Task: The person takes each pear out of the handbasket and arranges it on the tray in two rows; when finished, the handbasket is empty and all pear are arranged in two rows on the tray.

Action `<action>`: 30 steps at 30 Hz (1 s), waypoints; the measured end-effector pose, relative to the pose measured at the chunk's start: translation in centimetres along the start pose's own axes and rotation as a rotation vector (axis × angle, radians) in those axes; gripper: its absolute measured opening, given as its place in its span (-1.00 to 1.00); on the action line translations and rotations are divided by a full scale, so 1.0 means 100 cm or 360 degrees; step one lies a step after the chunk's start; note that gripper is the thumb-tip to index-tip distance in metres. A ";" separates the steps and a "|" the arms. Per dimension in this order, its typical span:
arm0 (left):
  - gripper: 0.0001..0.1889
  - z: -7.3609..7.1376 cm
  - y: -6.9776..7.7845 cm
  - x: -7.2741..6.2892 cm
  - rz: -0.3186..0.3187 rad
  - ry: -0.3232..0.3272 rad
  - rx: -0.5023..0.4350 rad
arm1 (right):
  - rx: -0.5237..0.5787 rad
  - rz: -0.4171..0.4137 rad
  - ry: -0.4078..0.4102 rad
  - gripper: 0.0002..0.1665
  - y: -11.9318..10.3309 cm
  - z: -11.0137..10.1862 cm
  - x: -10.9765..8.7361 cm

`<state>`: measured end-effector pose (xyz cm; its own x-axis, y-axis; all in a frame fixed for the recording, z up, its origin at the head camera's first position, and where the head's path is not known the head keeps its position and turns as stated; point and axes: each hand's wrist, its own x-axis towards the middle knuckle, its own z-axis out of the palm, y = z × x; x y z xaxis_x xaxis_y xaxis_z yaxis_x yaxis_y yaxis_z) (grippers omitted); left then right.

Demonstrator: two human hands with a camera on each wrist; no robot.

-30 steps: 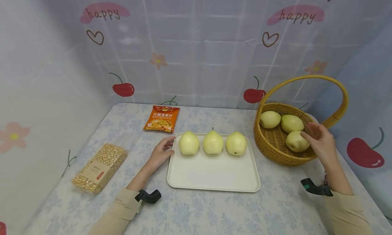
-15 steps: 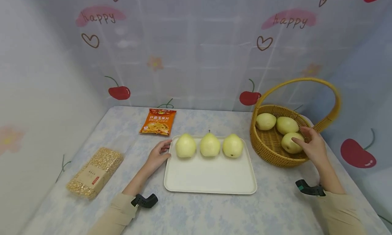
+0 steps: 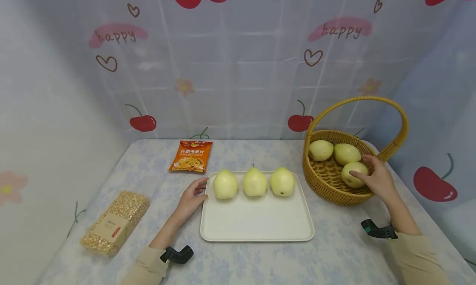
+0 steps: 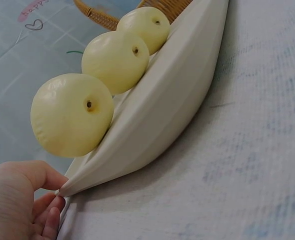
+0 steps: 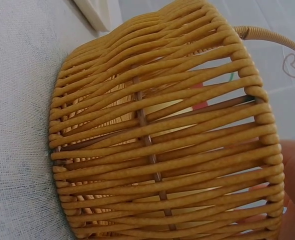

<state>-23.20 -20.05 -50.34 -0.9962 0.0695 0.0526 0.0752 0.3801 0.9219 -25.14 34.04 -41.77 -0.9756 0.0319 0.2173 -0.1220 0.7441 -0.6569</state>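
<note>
Wicker comes first here: the basket (image 3: 327, 181) stands at the right end of the bench (image 3: 260, 260), and my right hand (image 3: 375, 178) is reaching in over its near-right rim. My fingers (image 3: 358, 176) curl round the nearest pear (image 3: 352, 173), the one lying lowest and closest to me of the three inside; the thumb side is hidden behind the fruit, so I judge it a grip rather than a mere touch. That pear sits directly under my palm, just left of my wrist, with its long axis roughly across my fingers as far as I can tell. Two more pears (image 3: 334, 151) lie beyond it, farther from me and toward the basket's left wall, one touching the other.

From the right wrist view only the basket's woven wall (image 5: 162, 150) shows, with a sliver of my hand at the edge; the pear itself is hidden there.

My left hand (image 3: 191, 196) lies relaxed on the bench, fingertips (image 4: 47, 220) touching the left corner of the white tray (image 3: 256, 223). Three pears in a row (image 3: 254, 183) stand along the tray's far edge, well apart from my right hand, which is plainly the nearer one to the basket.
</note>
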 end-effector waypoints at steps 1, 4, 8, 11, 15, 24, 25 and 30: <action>-0.43 0.000 0.000 0.001 0.0008 0.0005 0.0012 | -0.0001 -0.0007 0.0001 -0.11 0.000 0.000 0.000; -0.43 0.000 0.001 0.002 0.0035 0.0008 0.0013 | -0.0021 -0.0032 0.0002 -0.10 0.002 0.000 0.001; -0.44 0.000 0.003 0.002 0.0016 -0.0019 -0.0012 | -0.0060 -0.0050 -0.0023 -0.05 0.003 -0.001 0.002; -0.43 0.000 0.002 0.001 -0.0017 -0.0029 -0.0027 | -0.0075 -0.0042 -0.0062 0.00 0.005 0.000 0.002; -0.43 0.000 0.000 0.001 -0.0006 -0.0032 -0.0027 | -0.0092 -0.0053 -0.0087 0.02 0.008 0.000 0.004; -0.45 -0.003 0.017 -0.005 0.0003 -0.0061 -0.0017 | -0.0158 -0.0125 -0.0120 0.01 0.008 0.003 0.004; -0.44 -0.003 0.022 -0.007 -0.0004 -0.0071 -0.0028 | -0.0168 -0.0126 -0.0114 0.00 0.008 0.003 0.004; -0.44 -0.006 0.033 -0.011 -0.0008 -0.0102 -0.0030 | -0.0239 -0.0152 -0.0094 -0.03 0.008 0.005 0.005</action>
<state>-21.87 -19.45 -47.10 -0.9917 0.1266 0.0236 0.0685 0.3634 0.9291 -25.79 34.30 -42.53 -0.9704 -0.0794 0.2280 -0.1902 0.8332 -0.5192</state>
